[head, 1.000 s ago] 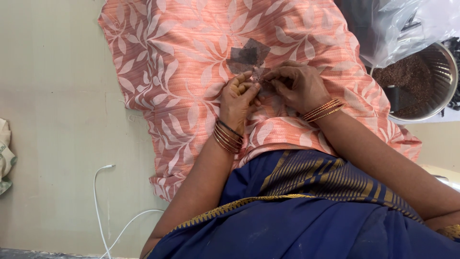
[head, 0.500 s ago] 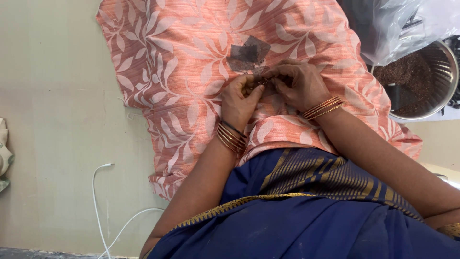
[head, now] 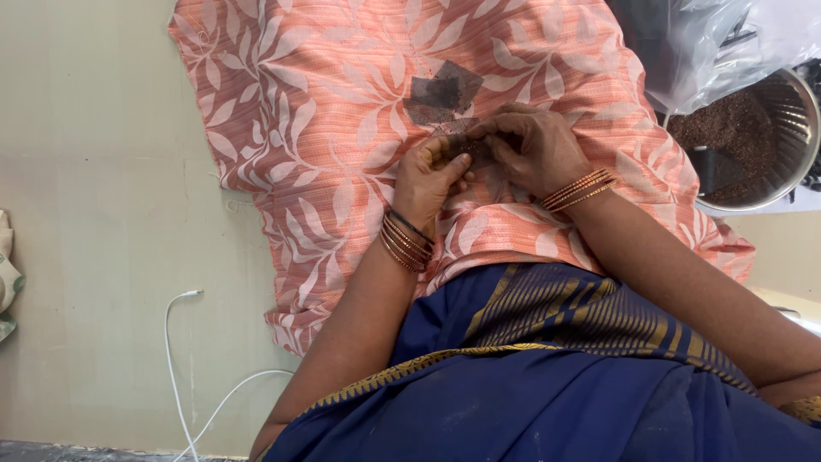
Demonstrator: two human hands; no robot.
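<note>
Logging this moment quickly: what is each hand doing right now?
Left hand: fingers curled, pinching a small dark mesh piece on the orange leaf-print cloth.
Right hand: fingertips closed on the same piece.

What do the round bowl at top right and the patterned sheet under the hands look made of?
Bowl: looks like steel, with a shiny grey wall that catches the light; it holds dark brown grains. Sheet: woven cloth, matte orange-pink with a pale leaf print, ribbed weave lines and soft creases. Both hands rest on it.
</note>
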